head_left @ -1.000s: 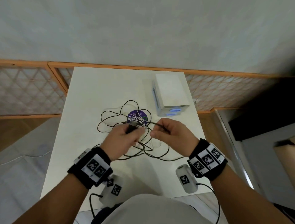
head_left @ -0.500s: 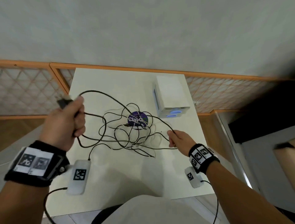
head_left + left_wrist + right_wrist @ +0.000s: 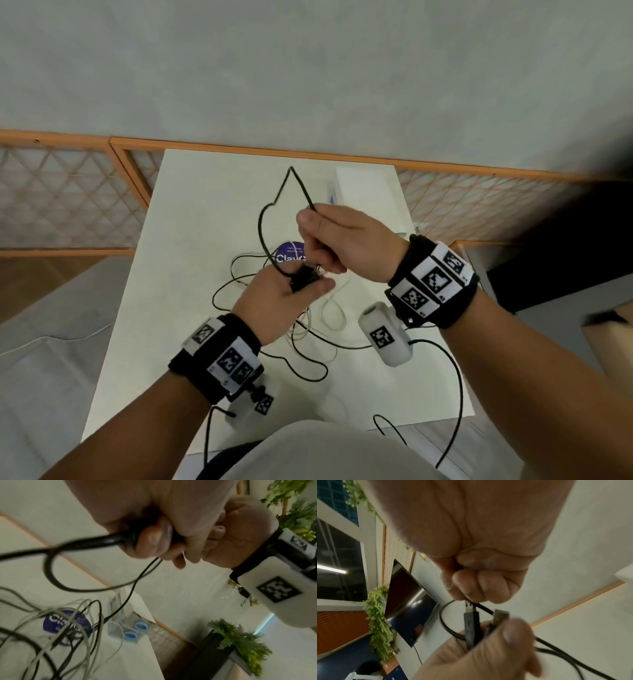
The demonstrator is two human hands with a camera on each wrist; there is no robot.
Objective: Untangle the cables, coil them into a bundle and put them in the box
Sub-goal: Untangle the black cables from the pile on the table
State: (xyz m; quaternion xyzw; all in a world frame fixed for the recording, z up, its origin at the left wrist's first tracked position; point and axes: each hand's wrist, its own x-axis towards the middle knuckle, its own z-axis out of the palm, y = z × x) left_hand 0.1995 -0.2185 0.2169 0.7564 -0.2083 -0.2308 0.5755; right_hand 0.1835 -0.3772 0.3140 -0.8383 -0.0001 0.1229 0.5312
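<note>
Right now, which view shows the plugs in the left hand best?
Right wrist: both plugs stand clear above the left hand, metal ends visible. Head shows only a dark lump between the hands. Left wrist shows a plug's cable end, fingers covering the rest.

In the head view the right hand (image 3: 346,243) covers the near end of the white box (image 3: 368,192), so its opening is hidden there, and both hands block part of the purple label (image 3: 289,255). The left hand (image 3: 277,301) hides most of the black plug (image 3: 305,277). In the left wrist view the tangled cables (image 3: 56,635) are blurred and run past the picture's left edge; single strands cannot be followed.
</note>
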